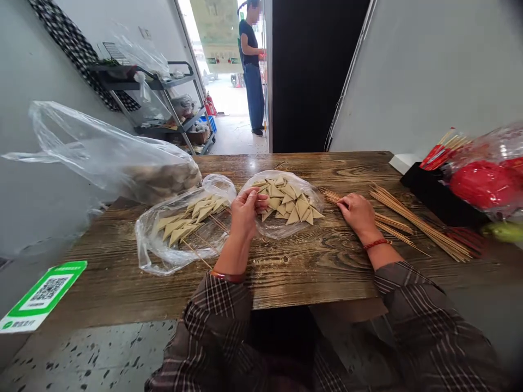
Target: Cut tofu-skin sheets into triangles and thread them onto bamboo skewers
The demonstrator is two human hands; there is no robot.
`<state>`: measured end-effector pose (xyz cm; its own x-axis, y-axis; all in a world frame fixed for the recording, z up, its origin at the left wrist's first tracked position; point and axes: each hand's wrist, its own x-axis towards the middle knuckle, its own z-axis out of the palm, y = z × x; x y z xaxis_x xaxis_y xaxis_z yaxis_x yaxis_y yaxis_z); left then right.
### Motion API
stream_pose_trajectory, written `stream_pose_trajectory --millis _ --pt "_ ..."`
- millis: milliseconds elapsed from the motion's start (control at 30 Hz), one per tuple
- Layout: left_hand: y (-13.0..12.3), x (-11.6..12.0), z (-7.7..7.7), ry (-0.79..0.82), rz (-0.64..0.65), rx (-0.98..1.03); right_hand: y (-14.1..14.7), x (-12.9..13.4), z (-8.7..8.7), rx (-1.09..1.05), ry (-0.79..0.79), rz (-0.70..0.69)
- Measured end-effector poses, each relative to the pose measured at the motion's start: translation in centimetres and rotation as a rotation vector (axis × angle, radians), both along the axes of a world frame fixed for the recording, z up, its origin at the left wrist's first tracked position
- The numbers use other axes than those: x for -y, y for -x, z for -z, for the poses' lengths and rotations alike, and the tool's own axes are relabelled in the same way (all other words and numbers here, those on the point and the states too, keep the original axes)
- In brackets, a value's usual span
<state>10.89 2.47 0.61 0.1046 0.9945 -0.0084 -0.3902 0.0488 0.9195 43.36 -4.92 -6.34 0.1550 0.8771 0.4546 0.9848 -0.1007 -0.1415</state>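
My left hand (246, 209) is closed, fingers pinched together at the left edge of a pile of tan triangular pieces (292, 198) on a clear plastic bag; what it holds, if anything, is hidden. My right hand (356, 211) rests with curled fingers on a bundle of thin wooden sticks (394, 223). On the left, another open plastic bag (149, 256) bears more triangles (177, 226) with sticks through or beside them. A second bundle of sticks (425, 223) lies to the right of my right hand.
At the table's (286, 272) left end sits a large plastic bag (159, 174) with brownish contents. A black box (445, 204) and red packages (482, 185) stand at the right. Beyond are a cart (163, 84) and a person (251, 65) in the doorway.
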Motion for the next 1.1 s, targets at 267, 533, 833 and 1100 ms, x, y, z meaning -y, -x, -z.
stream_pose_trajectory --millis 267,533,833,1100 --pt "-0.2 -0.3 0.7 -0.087 -0.083 -0.118 1.7 0.5 -1.3 0.111 -0.172 -0.076" --pt "-0.4 -0.5 1.8 -0.543 -0.129 -0.811 3.5 1.1 -2.4 -0.004 -0.376 -0.173" --pt "0.7 -1.0 1.5 -0.591 -0.299 -0.982 8.0 1.7 -7.5 -0.276 -0.642 -0.260" --pt "1.2 -0.8 1.4 -0.564 -0.272 -1.412 15.7 -0.3 -9.6 -1.300 -0.113 -0.528"
